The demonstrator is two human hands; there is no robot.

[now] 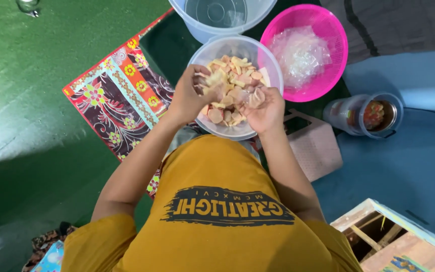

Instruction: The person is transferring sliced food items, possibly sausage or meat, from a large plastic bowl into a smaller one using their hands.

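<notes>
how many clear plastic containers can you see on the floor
3: a clear bowl of chips under the left hand and right hand, an empty clear tub at top, a jar lying right. Others may be out of view.

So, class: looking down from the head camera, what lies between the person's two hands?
Pale chips heaped in the clear bowl. The left hand and right hand both hold some over it, as the head view shows.
</notes>
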